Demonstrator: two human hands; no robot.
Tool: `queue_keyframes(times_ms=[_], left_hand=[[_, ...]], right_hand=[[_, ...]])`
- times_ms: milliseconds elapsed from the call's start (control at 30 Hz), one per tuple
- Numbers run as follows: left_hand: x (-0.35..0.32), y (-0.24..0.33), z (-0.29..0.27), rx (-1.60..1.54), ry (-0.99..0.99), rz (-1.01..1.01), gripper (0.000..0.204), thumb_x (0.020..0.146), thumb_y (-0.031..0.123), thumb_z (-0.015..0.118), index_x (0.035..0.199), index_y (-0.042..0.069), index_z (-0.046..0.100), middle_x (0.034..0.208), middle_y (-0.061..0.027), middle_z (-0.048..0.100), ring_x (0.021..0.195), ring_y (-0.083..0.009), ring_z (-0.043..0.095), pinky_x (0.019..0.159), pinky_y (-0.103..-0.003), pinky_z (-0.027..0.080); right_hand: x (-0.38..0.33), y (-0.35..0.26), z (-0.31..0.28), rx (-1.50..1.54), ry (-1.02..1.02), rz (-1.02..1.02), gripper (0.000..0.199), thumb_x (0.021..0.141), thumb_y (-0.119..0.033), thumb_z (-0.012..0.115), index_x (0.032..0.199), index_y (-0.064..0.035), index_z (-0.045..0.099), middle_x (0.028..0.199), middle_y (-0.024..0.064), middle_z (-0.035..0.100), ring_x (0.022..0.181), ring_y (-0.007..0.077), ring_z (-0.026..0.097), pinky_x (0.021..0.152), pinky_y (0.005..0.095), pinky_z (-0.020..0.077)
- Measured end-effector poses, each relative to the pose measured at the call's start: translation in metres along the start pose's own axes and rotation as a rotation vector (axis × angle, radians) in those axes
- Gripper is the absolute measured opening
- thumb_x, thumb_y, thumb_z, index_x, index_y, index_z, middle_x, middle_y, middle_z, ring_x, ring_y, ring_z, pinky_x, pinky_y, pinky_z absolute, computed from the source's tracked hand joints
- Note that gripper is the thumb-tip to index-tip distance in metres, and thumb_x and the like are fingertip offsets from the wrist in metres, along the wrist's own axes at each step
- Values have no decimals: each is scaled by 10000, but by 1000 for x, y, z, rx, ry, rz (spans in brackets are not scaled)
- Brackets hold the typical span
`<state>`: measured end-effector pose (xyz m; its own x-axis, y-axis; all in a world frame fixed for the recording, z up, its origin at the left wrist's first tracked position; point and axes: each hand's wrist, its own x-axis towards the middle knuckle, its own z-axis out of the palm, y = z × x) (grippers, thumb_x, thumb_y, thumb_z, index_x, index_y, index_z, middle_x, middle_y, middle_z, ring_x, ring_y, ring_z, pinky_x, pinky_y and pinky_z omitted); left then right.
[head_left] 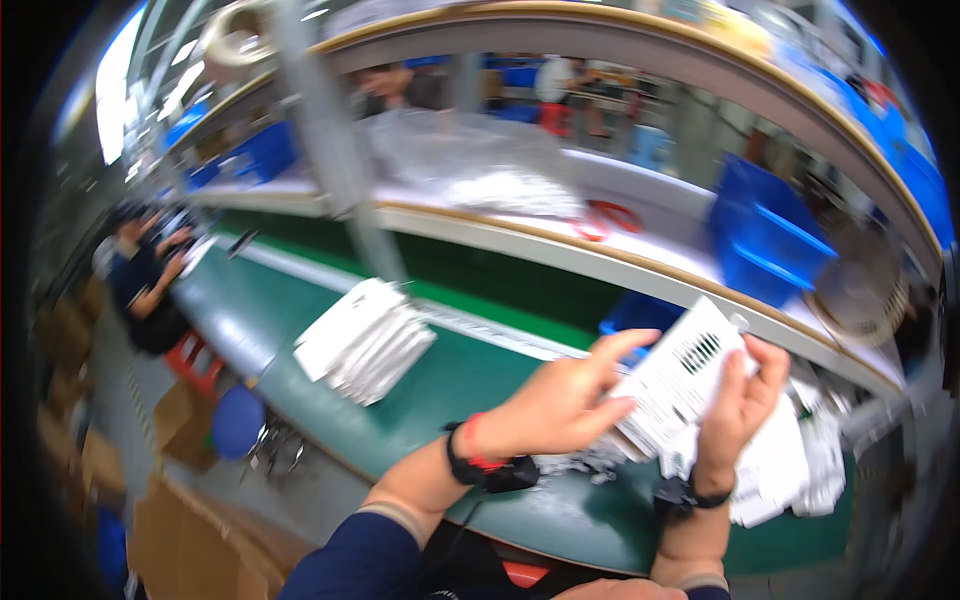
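A flat white box (680, 375) with dark print is held up, tilted, between my hands over the bench. My right hand (738, 415) grips its right edge, the thumb lying on the printed face. At the opposite edge, my left hand (560, 405) has its thumb and forefinger bent round the box's side; its other fingers are partly hidden. Below the box, small silvery pieces (590, 462) lie on the bench, too blurred to name. White packages (775, 470) are piled under and beside my right hand. Farther left stands a stack of flat white boxes (365, 340).
The green bench (470, 375) runs away to the left, where a co-worker (145, 270) sits. Above it, a shelf (640, 262) holds a blue bin (765, 235), red rings (605, 220) and a clear plastic bag (460, 150). Cardboard boxes (200, 545) stand on the floor at left.
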<state>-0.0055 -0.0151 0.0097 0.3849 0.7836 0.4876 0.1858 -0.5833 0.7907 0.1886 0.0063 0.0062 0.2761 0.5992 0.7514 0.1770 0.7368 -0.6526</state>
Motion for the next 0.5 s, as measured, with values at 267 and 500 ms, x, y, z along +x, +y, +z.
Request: queue_keyframes(times_ms=[267,500], left_hand=[[10,-9,24,-134,70,82,359,795,-54,633,1147,-30,573,848,-103,669,747,-122,654,683,-244,527],[8,-19,14,-160,328,44,191,841,-91,538,1014,-71,617,890,-112,663,802,-130,645,720,-253,523]], right_hand=[[17,6,-31,249,116,84,132,945,-55,510,1065,-15,469,928,86,603,795,79,588,680,205,495],[15,-4,-22,329,-24,213,251,883,-37,595,1073,-50,431,836,41,591,614,40,528,513,166,434]])
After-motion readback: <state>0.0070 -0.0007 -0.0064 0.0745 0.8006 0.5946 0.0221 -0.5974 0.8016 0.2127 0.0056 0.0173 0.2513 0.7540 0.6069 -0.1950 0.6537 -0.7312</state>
